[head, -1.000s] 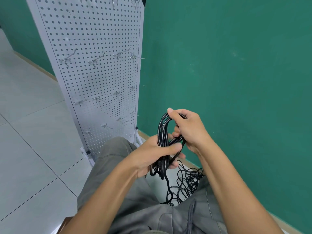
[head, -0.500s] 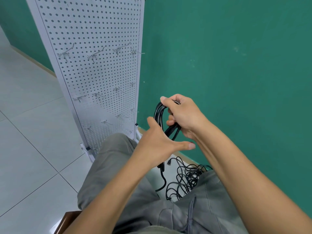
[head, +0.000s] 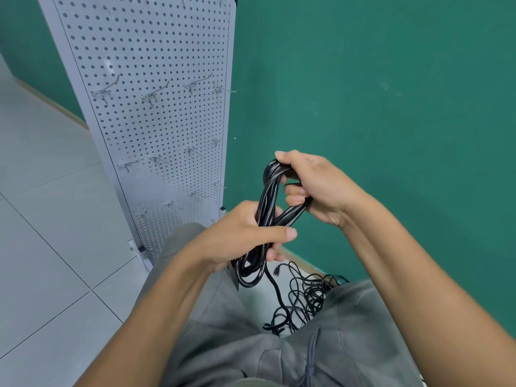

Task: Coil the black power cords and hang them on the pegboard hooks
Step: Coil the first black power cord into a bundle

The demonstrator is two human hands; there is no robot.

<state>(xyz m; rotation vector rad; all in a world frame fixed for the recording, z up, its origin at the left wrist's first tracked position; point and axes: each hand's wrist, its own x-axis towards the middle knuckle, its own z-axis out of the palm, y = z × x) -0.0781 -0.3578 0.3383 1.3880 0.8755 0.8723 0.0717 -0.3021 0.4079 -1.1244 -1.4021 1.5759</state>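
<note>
While we hold the coiled black power cord [head: 269, 208] between both hands, right hand [head: 315, 188] gripping its top loop and left hand [head: 245, 236] clasped round its middle, we judge coiling nearly done; next, the tail trailing to the tangled cords [head: 307, 300] on the floor needs gathering before hanging on a pegboard hook [head: 152, 96].

The left hand [head: 240, 236] grips the lower part of the coiled cord [head: 269, 208], thumb laid across it. The right hand [head: 312, 185] holds the coil's top loop, fingers curled.
</note>
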